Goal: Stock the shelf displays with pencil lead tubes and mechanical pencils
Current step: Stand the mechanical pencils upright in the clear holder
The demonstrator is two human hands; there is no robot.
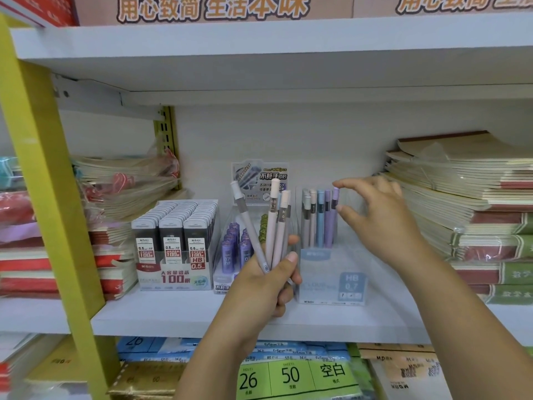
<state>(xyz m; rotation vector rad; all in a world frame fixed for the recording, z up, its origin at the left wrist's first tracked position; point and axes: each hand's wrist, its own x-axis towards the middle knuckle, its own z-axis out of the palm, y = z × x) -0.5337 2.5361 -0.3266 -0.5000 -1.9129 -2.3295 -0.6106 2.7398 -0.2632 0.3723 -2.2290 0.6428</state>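
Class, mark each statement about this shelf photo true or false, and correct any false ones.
1. The left hand holds several mechanical pencils. True.
2. The clear display box is empty. False: pencils stand upright in it.
3. The lead tube packs sit left of that box. True.
4. The right hand rests on the notebooks. False: it reaches to the top of a purple pencil in the box.

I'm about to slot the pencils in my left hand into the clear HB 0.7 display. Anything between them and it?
Nothing on the shelf stands between the held pencils and the display. Only the right hand reaches over its back right, fingertips at a purple pencil; the front looks free.
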